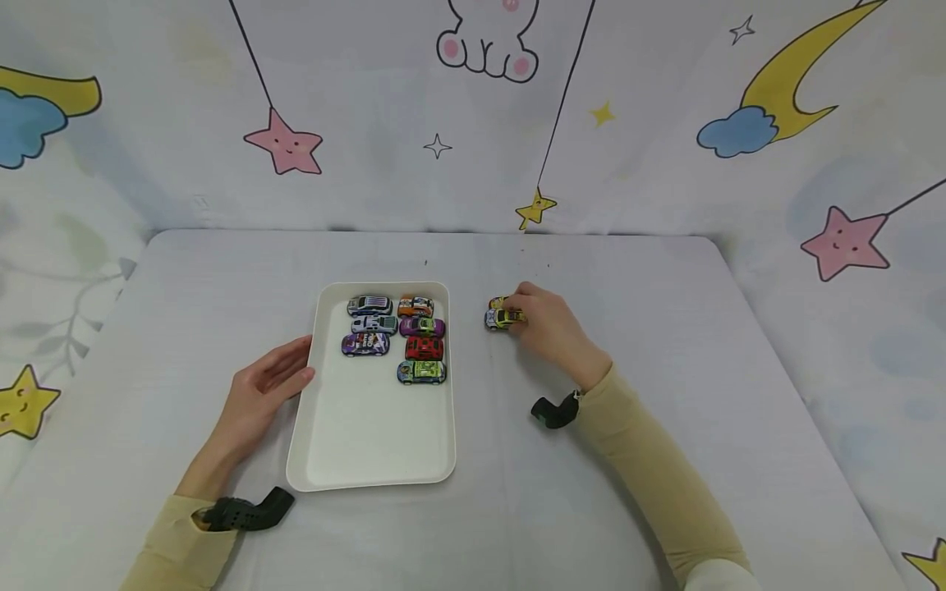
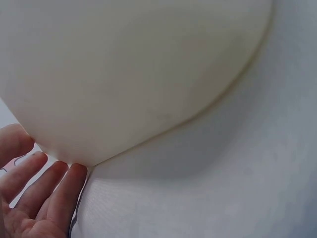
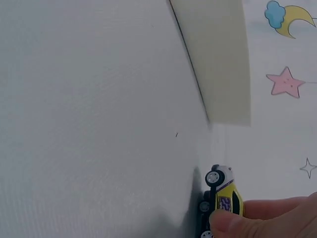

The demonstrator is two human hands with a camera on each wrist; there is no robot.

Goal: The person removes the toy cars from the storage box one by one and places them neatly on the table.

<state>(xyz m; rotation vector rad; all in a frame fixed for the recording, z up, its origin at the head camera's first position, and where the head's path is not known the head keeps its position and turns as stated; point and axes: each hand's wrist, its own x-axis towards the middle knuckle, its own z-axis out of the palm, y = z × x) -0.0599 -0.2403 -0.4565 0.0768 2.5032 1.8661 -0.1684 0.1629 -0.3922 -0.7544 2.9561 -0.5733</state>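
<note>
In the head view my right hand pinches a yellow toy car on the cloth right of the tray. In the right wrist view my thumb lies on the side of this toy car, which has a purple number on its door. A second toy car is close behind it, partly hidden. Several toy cars stand in the upper part of the white tray, among them a red car and a green car. My left hand touches the tray's left side with its fingertips.
White cloth covers the table, which meets a printed wall at the back. Dark wrist cameras are strapped at both sleeves, the left camera beside the tray's lower left corner and the right camera over the cloth.
</note>
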